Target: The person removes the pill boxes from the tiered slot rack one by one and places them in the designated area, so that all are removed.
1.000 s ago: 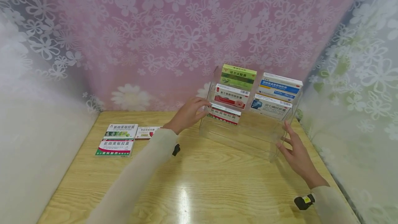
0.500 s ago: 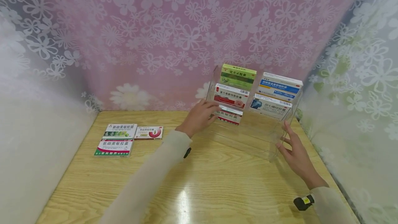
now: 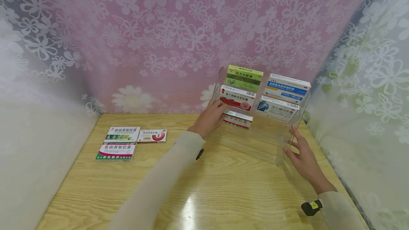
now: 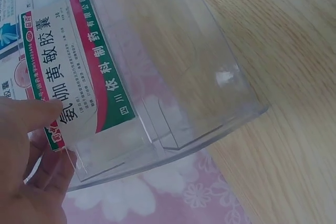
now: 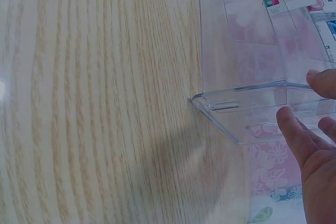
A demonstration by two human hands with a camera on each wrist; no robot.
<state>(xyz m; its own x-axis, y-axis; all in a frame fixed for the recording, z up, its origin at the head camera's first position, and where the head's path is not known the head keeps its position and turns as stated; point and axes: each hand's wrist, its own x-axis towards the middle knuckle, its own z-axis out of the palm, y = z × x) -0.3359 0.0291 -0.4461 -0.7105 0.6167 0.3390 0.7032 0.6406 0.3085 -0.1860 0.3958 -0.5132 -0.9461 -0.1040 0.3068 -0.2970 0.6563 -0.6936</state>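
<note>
My left hand point(image 3: 209, 118) is at the left end of the clear stepped display stand point(image 3: 255, 141). It pinches a white, red and green medicine box point(image 4: 68, 66) in the stand's lowest tier, thumb across the printed front and other fingers curled by its end. That box's left part is hidden by the hand in the head view. At the stand's right side, my right hand point(image 3: 305, 159) holds the clear side panel point(image 5: 262, 108) by its edge. Above the pinched box stand a red and white box point(image 3: 237, 98) and a green box point(image 3: 244, 78).
In the stand's right column sit a blue and white box point(image 3: 287, 89) and a grey-white box point(image 3: 278, 109). Three more boxes lie flat on the wooden table at left: a green-banded box point(image 3: 123, 135), a red-green box point(image 3: 116, 151) and a smaller white box point(image 3: 152, 136). Floral curtains point(image 3: 159, 45) surround the table.
My left hand has moved right along the lowest tier, and the medicine box there has shifted right with it. The small white box at left has come into full view. My right hand stays put.
</note>
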